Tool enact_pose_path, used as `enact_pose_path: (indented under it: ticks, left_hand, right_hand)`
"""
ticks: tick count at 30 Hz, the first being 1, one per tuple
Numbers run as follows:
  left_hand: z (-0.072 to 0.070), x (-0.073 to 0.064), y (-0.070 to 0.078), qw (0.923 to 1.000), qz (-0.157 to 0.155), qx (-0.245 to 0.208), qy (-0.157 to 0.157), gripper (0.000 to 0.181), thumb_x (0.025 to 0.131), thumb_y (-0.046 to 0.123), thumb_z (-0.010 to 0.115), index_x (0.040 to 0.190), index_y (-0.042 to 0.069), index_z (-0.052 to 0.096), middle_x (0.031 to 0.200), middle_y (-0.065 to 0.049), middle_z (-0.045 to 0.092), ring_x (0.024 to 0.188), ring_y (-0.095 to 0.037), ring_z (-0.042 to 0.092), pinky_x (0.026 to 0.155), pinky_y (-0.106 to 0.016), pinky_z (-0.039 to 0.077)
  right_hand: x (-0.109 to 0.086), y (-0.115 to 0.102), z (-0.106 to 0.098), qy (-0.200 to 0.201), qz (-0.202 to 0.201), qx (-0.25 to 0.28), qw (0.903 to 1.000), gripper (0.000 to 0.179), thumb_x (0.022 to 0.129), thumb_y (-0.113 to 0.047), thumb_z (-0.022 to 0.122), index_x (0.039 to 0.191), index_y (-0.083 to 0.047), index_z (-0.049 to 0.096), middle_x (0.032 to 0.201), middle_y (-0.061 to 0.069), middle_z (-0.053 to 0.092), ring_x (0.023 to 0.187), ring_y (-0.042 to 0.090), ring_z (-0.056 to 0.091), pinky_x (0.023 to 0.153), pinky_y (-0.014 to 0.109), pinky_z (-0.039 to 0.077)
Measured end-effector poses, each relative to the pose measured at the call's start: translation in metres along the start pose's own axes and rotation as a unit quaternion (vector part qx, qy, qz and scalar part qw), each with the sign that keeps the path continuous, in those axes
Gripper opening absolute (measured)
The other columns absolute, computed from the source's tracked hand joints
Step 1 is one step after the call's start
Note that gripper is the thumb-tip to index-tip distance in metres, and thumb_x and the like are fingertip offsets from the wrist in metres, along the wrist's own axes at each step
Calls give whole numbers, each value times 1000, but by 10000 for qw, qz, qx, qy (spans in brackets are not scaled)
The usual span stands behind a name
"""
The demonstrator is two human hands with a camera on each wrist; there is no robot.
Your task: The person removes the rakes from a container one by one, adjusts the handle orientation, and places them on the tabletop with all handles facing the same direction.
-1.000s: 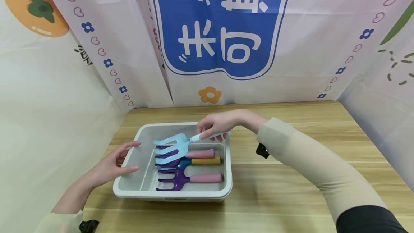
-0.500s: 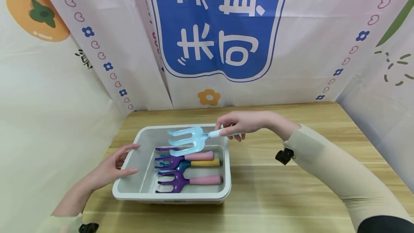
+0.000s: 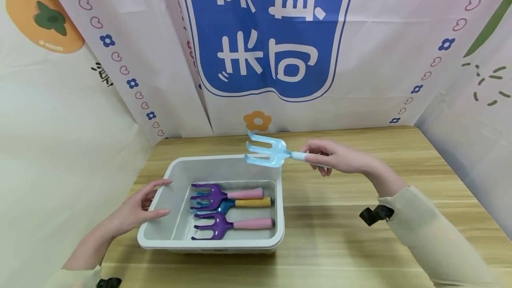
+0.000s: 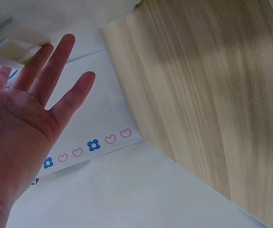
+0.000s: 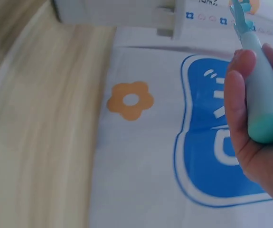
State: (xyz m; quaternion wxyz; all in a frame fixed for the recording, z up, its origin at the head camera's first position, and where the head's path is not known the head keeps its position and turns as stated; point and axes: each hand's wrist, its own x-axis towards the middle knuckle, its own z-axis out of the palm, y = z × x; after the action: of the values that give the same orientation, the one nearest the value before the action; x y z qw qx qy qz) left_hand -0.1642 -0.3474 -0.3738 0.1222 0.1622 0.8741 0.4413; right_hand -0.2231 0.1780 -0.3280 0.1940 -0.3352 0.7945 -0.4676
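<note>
My right hand [image 3: 336,157] grips a light blue garden hand fork [image 3: 272,152] by its pale handle. The fork is up above the far right corner of a grey plastic basin [image 3: 158,243], tines pointing left. In the right wrist view, fingers and thumb wrap the pale handle [image 5: 264,95] with its teal end. My left hand [image 3: 132,210] lies at the basin's left wall, thumb and a finger reaching over the rim; the left wrist view shows its fingers [image 4: 55,66] spread and nearly straight. In the basin lie two purple forks with pink handles [image 3: 216,226] and a blue one with a yellow handle [image 3: 252,202].
The basin stands on a wooden table [image 3: 352,217], toward its left side. Behind the table hangs a white printed cloth [image 3: 372,79] with a blue sign, and more cloth covers the left and right sides.
My right hand has carried the light blue fork up and to the right, from over the other forks to the basin's far right corner. My left hand stays at the rim.
</note>
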Motion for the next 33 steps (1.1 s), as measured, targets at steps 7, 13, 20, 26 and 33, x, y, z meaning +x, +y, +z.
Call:
enact_pose_path:
  ticks: [7, 13, 20, 26, 33]
  left_hand:
    - [1, -1, 0, 10000, -1, -4, -27, 71, 89, 10, 71, 146, 2, 30, 115, -30, 59, 93, -13, 63, 69, -35, 56]
    - [1, -1, 2, 10000, -11, 27, -36, 70, 89, 10, 71, 146, 2, 30, 115, -29, 59, 93, -13, 63, 69, -35, 56]
    - [1, 0, 3, 10000, -26, 5, -39, 71, 89, 11, 71, 146, 2, 30, 115, -29, 59, 93, -13, 63, 69, -35, 56]
    - [1, 0, 2, 10000, 7, -45, -37, 69, 90, 9, 70, 146, 1, 30, 116, -31, 58, 93, -12, 63, 69, -35, 56]
    - [2, 0, 3, 10000, -25, -39, -29, 70, 90, 10, 71, 146, 2, 30, 116, -31, 58, 93, -12, 63, 69, -35, 56]
  right_hand:
    - [-15, 31, 7, 602, -4, 12, 9982, 15, 104, -16, 49, 111, -5, 55, 80, 9, 56, 60, 28, 57, 51, 33, 51]
    - [-18, 59, 16, 1081, 326, 250, 9933, 19, 105, -16, 46, 112, 1, 51, 86, 10, 56, 67, 26, 58, 56, 35, 52]
    - [-10, 97, 29, 1660, 578, 710, 9819, 26, 105, -13, 43, 122, 7, 41, 95, 17, 56, 74, 22, 56, 58, 35, 53]
    - [0, 118, 36, 2305, 699, 895, 9664, 32, 105, -13, 43, 128, 8, 37, 100, 29, 55, 74, 25, 57, 55, 34, 54]
    - [11, 133, 43, 3002, 1230, 1064, 9399, 34, 105, -12, 43, 131, 7, 34, 102, 30, 55, 73, 22, 58, 57, 37, 56]
